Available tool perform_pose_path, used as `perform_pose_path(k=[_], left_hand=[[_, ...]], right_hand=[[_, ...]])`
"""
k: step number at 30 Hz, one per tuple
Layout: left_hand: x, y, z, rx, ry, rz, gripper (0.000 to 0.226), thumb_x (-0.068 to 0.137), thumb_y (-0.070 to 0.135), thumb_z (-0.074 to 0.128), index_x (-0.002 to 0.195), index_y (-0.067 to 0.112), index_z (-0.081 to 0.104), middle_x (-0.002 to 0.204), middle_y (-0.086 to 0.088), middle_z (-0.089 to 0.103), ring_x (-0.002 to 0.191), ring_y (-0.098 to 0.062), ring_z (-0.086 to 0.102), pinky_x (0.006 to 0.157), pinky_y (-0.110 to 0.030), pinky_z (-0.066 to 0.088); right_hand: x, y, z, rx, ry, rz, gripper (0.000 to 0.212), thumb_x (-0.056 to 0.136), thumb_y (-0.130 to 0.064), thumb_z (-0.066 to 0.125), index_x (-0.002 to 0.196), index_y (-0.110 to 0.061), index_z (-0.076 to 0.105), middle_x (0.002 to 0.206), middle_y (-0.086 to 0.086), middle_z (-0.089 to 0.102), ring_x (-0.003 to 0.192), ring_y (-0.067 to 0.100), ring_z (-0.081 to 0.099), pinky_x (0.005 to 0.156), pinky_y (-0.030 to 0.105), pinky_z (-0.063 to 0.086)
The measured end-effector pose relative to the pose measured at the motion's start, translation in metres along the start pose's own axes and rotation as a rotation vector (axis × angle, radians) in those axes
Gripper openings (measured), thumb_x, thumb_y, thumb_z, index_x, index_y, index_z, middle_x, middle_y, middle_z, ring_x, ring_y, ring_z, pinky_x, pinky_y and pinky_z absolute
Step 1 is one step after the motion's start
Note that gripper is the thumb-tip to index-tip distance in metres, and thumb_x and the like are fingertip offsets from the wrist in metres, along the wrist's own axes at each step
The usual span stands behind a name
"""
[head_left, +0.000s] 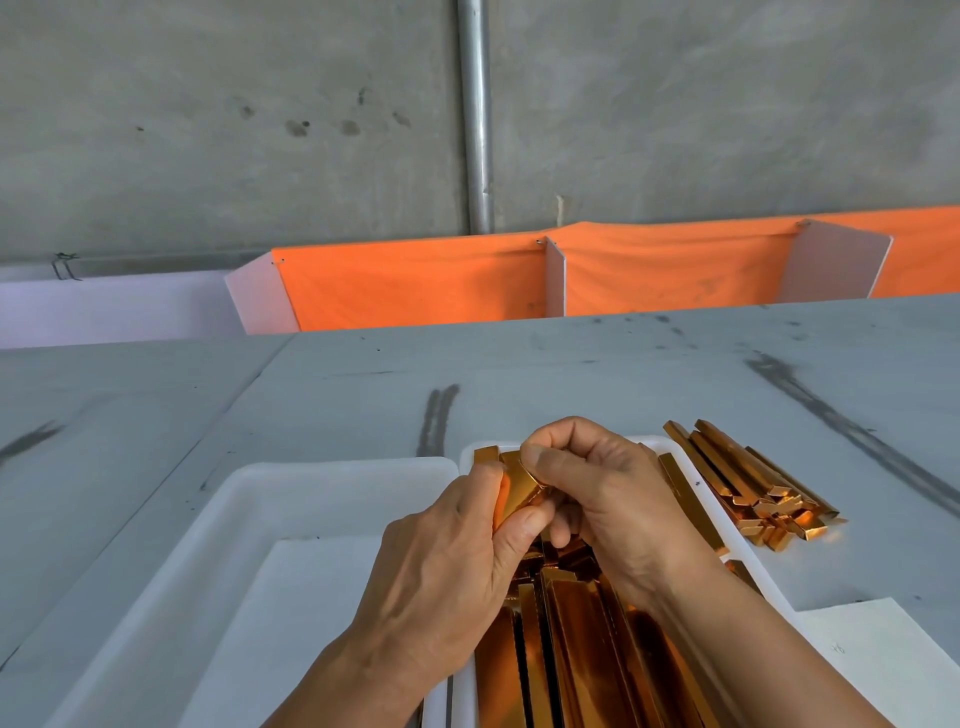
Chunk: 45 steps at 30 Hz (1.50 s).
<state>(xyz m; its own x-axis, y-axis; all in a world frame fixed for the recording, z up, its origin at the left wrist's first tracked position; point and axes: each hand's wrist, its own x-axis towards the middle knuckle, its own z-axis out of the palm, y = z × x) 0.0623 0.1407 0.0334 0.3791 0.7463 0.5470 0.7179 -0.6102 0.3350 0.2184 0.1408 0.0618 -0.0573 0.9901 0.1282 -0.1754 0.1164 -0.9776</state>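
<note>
Gripping one gold strip w/ both hands, just above the far end of the right tray. L hand: fingers curled round the strip's left side, thumb pressed on its near face. R hand: thumb & forefinger pinching the strip's top end, other fingers curled underneath. Fingertips of both close together, touching or nearly so; can't tell which. Strip tilted betw. them, shiny face toward the camera.

Under the wrists & forearms: spare strips lying lengthwise in that same tray, packed side by side. Just left of L hand: left tray, white, w/ a flat white sheet on its bottom. Right of R hand, near but outside the tray: folded pile of gold pieces on the grey counter, stacked roughly parallel. Nearer, right of R forearm: white paper w/ a faint mark, too small to read. Far beyond the hands: orange cloth along the counter's back edge, white divider boards, then a concrete wall w/ an upright metal pipe. Dark scuff streaks on the counter ahead & to the right of the hands.
</note>
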Motion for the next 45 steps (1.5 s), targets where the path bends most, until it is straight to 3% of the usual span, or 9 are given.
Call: perform_pose_path(k=[5,9,13,17,28,32,36,45], left_hand=[[0.0004,-0.0003,-0.0004,0.01,0.002,-0.001,0.053,0.086,0.079,0.005,0.104,0.039,0.036,0.072,0.016,0.048,0.063,-0.003,0.056,0.051,-0.012,0.042],[-0.0008,-0.001,-0.0011,0.036,-0.005,-0.005,0.064,0.081,0.081,-0.006,0.108,0.04,0.035,0.077,0.02,0.048,0.066,0.001,0.055,0.052,-0.008,0.037],[-0.0013,-0.0045,-0.0011,0.028,-0.009,-0.021,0.055,0.085,0.075,0.003,0.112,0.038,0.034,0.074,0.02,0.044,0.065,0.0,0.054,0.052,-0.009,0.036],[-0.0015,-0.0059,0.0001,0.015,-0.018,-0.023,0.048,0.085,0.073,0.007,0.109,0.039,0.033,0.073,0.021,0.042,0.064,0.001,0.052,0.054,-0.008,0.034],[-0.002,-0.0052,0.0021,-0.004,-0.001,-0.016,0.046,0.085,0.079,0.003,0.102,0.045,0.029,0.073,0.022,0.045,0.068,0.004,0.055,0.052,-0.009,0.041],[-0.0007,-0.0051,0.0021,0.019,0.004,-0.013,0.056,0.085,0.079,0.002,0.107,0.04,0.035,0.074,0.019,0.046,0.065,0.0,0.055,0.053,-0.011,0.042],[-0.0013,-0.0055,0.0012,0.036,0.002,-0.025,0.046,0.087,0.075,0.008,0.104,0.04,0.033,0.071,0.02,0.044,0.062,0.0,0.053,0.051,-0.01,0.038],[-0.0008,-0.0041,-0.0011,0.062,0.02,-0.045,0.044,0.089,0.07,0.015,0.11,0.037,0.035,0.069,0.021,0.039,0.058,0.001,0.049,0.048,-0.008,0.033]], right_hand=[[-0.0001,0.0001,-0.0011,0.001,-0.013,-0.002,0.012,0.086,-0.02,0.071,0.074,-0.018,0.071,0.065,0.014,0.064,0.041,0.016,0.049,0.043,0.023,0.044],[-0.004,0.0003,0.0001,-0.156,0.028,-0.081,0.022,0.08,-0.039,0.07,0.077,-0.018,0.074,0.061,0.016,0.065,0.041,0.017,0.049,0.046,0.024,0.047],[-0.0038,-0.0004,-0.003,-0.211,0.016,-0.09,0.021,0.093,-0.027,0.063,0.082,-0.02,0.079,0.059,0.008,0.065,0.046,0.015,0.052,0.051,0.022,0.049],[-0.0024,-0.0016,-0.0063,-0.204,0.0,-0.046,0.019,0.094,-0.018,0.063,0.084,-0.021,0.08,0.057,0.004,0.063,0.048,0.012,0.053,0.051,0.021,0.047],[0.0011,0.0007,-0.0066,-0.08,0.017,0.017,0.016,0.092,-0.012,0.065,0.084,-0.012,0.079,0.06,0.012,0.064,0.045,0.017,0.052,0.046,0.022,0.046],[-0.0002,0.0012,-0.0045,-0.096,0.016,-0.001,0.014,0.091,-0.015,0.067,0.084,-0.015,0.079,0.06,0.01,0.065,0.045,0.015,0.053,0.048,0.022,0.048],[-0.001,0.0018,-0.0028,-0.095,0.02,-0.022,0.01,0.089,-0.014,0.069,0.083,-0.015,0.077,0.06,0.009,0.065,0.044,0.014,0.054,0.048,0.021,0.049],[-0.0031,0.0035,-0.0001,-0.149,0.019,-0.087,0.023,0.075,-0.039,0.07,0.08,-0.018,0.077,0.062,0.009,0.068,0.046,0.013,0.057,0.055,0.022,0.053]])
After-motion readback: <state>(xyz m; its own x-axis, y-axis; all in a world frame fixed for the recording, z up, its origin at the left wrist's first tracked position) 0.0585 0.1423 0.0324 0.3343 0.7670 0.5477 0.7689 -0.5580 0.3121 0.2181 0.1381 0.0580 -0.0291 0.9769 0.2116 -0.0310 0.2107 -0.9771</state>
